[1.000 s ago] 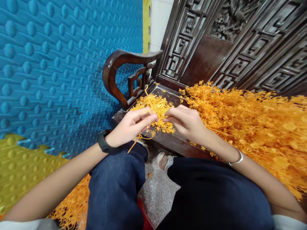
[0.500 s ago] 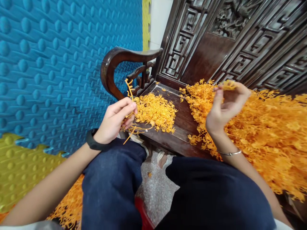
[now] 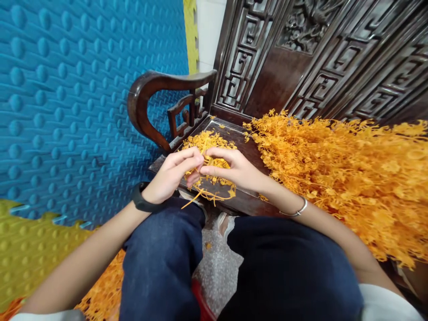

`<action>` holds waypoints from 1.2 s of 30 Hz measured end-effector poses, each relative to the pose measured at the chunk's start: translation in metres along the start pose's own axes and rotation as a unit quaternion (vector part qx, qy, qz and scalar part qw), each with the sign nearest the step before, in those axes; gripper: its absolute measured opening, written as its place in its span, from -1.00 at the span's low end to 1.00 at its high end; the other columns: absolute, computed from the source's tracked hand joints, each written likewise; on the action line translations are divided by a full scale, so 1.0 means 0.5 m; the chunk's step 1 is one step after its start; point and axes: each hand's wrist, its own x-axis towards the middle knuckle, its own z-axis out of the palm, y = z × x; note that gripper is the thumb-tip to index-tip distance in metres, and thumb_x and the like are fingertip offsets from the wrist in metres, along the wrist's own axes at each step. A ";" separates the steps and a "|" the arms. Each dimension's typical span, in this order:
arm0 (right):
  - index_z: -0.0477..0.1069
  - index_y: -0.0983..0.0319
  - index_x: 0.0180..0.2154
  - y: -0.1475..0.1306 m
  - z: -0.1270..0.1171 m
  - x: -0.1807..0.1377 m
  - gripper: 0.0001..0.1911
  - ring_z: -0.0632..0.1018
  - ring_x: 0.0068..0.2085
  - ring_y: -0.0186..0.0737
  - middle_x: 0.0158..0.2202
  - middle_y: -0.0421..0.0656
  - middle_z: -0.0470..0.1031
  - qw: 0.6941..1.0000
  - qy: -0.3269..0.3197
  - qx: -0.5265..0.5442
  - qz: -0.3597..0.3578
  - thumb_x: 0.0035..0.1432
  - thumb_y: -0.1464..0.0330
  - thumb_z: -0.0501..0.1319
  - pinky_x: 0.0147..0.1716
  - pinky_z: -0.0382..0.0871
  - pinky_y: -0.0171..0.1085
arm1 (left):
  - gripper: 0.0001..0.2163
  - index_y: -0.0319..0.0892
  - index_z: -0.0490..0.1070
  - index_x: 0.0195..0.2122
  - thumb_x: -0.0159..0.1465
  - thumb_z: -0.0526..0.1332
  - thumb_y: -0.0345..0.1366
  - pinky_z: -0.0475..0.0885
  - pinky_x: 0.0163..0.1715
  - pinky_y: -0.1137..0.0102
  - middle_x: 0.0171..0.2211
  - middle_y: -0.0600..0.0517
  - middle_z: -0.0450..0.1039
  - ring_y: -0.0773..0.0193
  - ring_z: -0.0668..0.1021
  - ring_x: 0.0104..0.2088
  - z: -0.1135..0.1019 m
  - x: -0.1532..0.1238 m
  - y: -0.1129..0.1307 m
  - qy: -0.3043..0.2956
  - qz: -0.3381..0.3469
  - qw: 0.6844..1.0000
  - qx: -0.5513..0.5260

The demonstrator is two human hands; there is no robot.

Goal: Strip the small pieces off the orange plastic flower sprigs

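Observation:
In front of me my left hand (image 3: 169, 174) pinches a thin orange plastic flower stem (image 3: 191, 199), whose loose ends hang below the fingers. My right hand (image 3: 238, 169) meets it there, thumb and forefinger closing at the left fingertips on an orange plastic flower piece, mostly hidden by the fingers. Just behind both hands, a small pile of orange plastic flower pieces (image 3: 214, 140) lies on the dark wooden bench seat (image 3: 249, 154). To the right spreads a large heap of orange plastic flower sprays (image 3: 347, 178).
A curved wooden armrest (image 3: 137, 104) rises at the bench's left end, and a carved backrest (image 3: 267, 84) stands behind. Blue foam matting (image 3: 67, 102) covers the left side. More orange sprays (image 3: 103, 276) lie low by my left leg, near a red object (image 3: 202, 303).
My right hand has come left and down from above the large heap to meet my left hand. The left hand keeps hold of the stem and has shifted slightly right.

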 end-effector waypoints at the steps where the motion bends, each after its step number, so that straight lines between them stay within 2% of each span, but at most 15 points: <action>1: 0.44 0.28 -0.29 0.001 -0.001 0.001 -0.79 0.48 -0.27 -0.39 -0.31 -0.21 0.50 1.000 -0.003 -0.008 -0.005 0.14 0.25 0.20 -0.21 0.32 -0.34 | -0.78 -0.18 0.27 -0.58 0.20 0.15 -0.29 0.16 -0.69 0.49 -0.74 0.17 0.14 0.46 0.24 -0.71 -0.002 -0.001 -0.002 -0.008 0.000 1.000 0.007; 5: 0.45 0.28 -0.44 0.015 -0.022 -0.007 -0.74 0.44 -0.42 -0.41 -0.49 -0.24 0.47 0.996 0.006 -0.089 -0.023 0.16 0.22 0.18 -0.36 0.25 -0.37 | -0.72 -0.21 0.26 -0.64 0.16 0.22 -0.23 0.06 -0.72 0.50 -0.73 0.16 0.14 0.49 0.18 -0.72 -0.018 -0.002 -0.008 -0.022 0.000 0.998 0.065; 9: 0.36 0.26 -0.54 0.022 -0.045 -0.026 -0.65 0.35 -0.50 -0.41 -0.60 -0.28 0.32 0.974 0.013 -0.218 -0.062 0.22 0.22 0.10 -0.31 0.17 -0.31 | -0.65 -0.21 0.20 -0.68 0.20 0.18 -0.22 0.04 -0.71 0.48 -0.72 0.16 0.09 0.49 0.16 -0.70 -0.026 -0.004 -0.005 -0.027 -0.004 0.989 0.143; 14: 0.28 0.25 -0.54 0.008 -0.063 -0.039 -0.63 0.30 -0.49 -0.40 -0.59 -0.28 0.27 0.958 -0.012 -0.278 -0.065 0.27 0.23 0.04 -0.28 0.12 -0.28 | -0.66 -0.22 0.17 -0.67 0.24 0.14 -0.27 0.06 -0.66 0.49 -0.69 0.17 0.08 0.49 0.16 -0.65 -0.012 -0.003 0.006 -0.058 0.054 0.969 0.233; 19: 0.33 0.24 -0.52 -0.006 -0.084 -0.046 -0.67 0.34 -0.50 -0.38 -0.58 -0.26 0.32 0.940 0.001 -0.335 -0.065 0.26 0.28 0.06 -0.29 0.16 -0.26 | -0.66 -0.22 0.16 -0.67 0.24 0.14 -0.31 0.07 -0.66 0.50 -0.69 0.17 0.09 0.50 0.17 -0.65 -0.002 -0.005 0.012 -0.066 0.063 0.970 0.225; 21: 0.38 0.23 -0.50 -0.001 -0.102 -0.059 -0.73 0.40 -0.46 -0.32 -0.56 -0.23 0.38 0.919 0.088 -0.379 -0.061 0.22 0.30 0.11 -0.27 0.19 -0.23 | -0.66 -0.22 0.16 -0.68 0.23 0.15 -0.33 0.04 -0.68 0.51 -0.70 0.17 0.08 0.51 0.17 -0.67 -0.009 -0.011 0.010 -0.019 0.064 0.984 0.164; 23: 0.44 0.22 -0.46 0.004 -0.121 -0.076 -0.81 0.45 -0.41 -0.27 -0.51 -0.19 0.44 0.880 0.245 -0.403 -0.048 0.18 0.34 0.16 -0.26 0.23 -0.20 | -0.65 -0.22 0.13 -0.70 0.20 0.17 -0.35 -0.02 -0.73 0.52 -0.71 0.18 0.03 0.52 0.12 -0.71 -0.022 -0.017 0.005 0.069 0.083 0.992 0.065; 25: 0.48 0.22 -0.43 0.004 -0.133 -0.089 -0.83 0.48 -0.35 -0.22 -0.45 -0.15 0.48 0.822 0.421 -0.378 -0.066 0.17 0.38 0.16 -0.24 0.26 -0.18 | -0.65 -0.21 0.13 -0.70 0.19 0.19 -0.35 -0.05 -0.76 0.53 -0.73 0.19 0.01 0.53 0.09 -0.74 -0.037 -0.020 -0.001 0.140 0.113 0.984 -0.015; 27: 0.50 0.24 -0.36 0.001 -0.135 -0.090 -0.81 0.50 -0.28 -0.20 -0.34 -0.11 0.49 0.762 0.554 -0.312 -0.121 0.20 0.39 0.12 -0.23 0.29 -0.17 | -0.70 -0.20 0.20 -0.67 0.19 0.20 -0.31 0.02 -0.76 0.53 -0.75 0.18 0.08 0.51 0.15 -0.75 -0.048 -0.019 -0.006 0.160 0.130 0.978 -0.037; 28: 0.50 0.24 -0.31 0.002 -0.132 -0.087 -0.78 0.50 -0.27 -0.20 -0.28 -0.11 0.49 0.740 0.594 -0.279 -0.151 0.23 0.38 0.08 -0.24 0.31 -0.17 | -0.73 -0.19 0.25 -0.63 0.20 0.19 -0.28 0.07 -0.75 0.52 -0.74 0.17 0.13 0.49 0.20 -0.74 -0.051 -0.017 -0.008 0.159 0.131 0.978 -0.036; 29: 0.50 0.23 -0.26 0.006 -0.129 -0.082 -0.75 0.50 -0.26 -0.20 -0.23 -0.11 0.47 0.735 0.606 -0.257 -0.162 0.25 0.36 0.04 -0.25 0.33 -0.18 | -0.76 -0.18 0.29 -0.58 0.21 0.19 -0.25 0.13 -0.73 0.51 -0.72 0.15 0.19 0.46 0.26 -0.72 -0.052 -0.015 -0.009 0.157 0.128 0.979 -0.033; 31: 0.41 0.20 -0.07 0.025 -0.121 -0.070 -0.70 0.50 -0.16 -0.13 -0.10 -0.08 0.43 0.794 0.534 -0.272 -0.102 0.26 0.28 0.02 -0.21 0.37 -0.13 | -0.79 -0.18 0.33 -0.51 0.22 0.17 -0.21 0.22 -0.69 0.50 -0.67 0.12 0.28 0.42 0.35 -0.66 -0.050 -0.011 -0.010 0.155 0.120 0.980 -0.029; 33: 0.22 0.21 0.12 0.053 -0.113 -0.063 -0.47 0.38 0.07 0.06 0.06 0.02 0.32 0.859 0.386 -0.335 0.024 0.17 0.14 0.12 -0.06 0.32 0.03 | -0.81 -0.19 0.35 -0.46 0.23 0.17 -0.21 0.29 -0.64 0.50 -0.61 0.09 0.34 0.40 0.40 -0.61 -0.044 -0.007 -0.010 0.149 0.120 0.981 -0.034; 35: 0.01 0.25 0.24 0.073 -0.105 -0.060 -0.15 0.19 0.22 0.17 0.21 0.10 0.15 0.890 0.250 -0.366 0.109 0.01 0.05 0.23 0.06 0.19 0.15 | -0.83 -0.20 0.36 -0.42 0.23 0.17 -0.22 0.35 -0.58 0.50 -0.56 0.08 0.38 0.40 0.44 -0.57 -0.036 -0.003 -0.010 0.138 0.119 0.982 -0.042; 36: -0.03 0.26 0.25 0.076 -0.100 -0.059 -0.10 0.17 0.23 0.15 0.23 0.11 0.10 0.906 0.207 -0.352 0.113 -0.01 0.05 0.25 0.09 0.17 0.14 | -0.85 -0.19 0.36 -0.40 0.23 0.17 -0.22 0.38 -0.53 0.49 -0.53 0.07 0.40 0.40 0.46 -0.54 -0.032 -0.002 -0.011 0.131 0.121 0.983 -0.048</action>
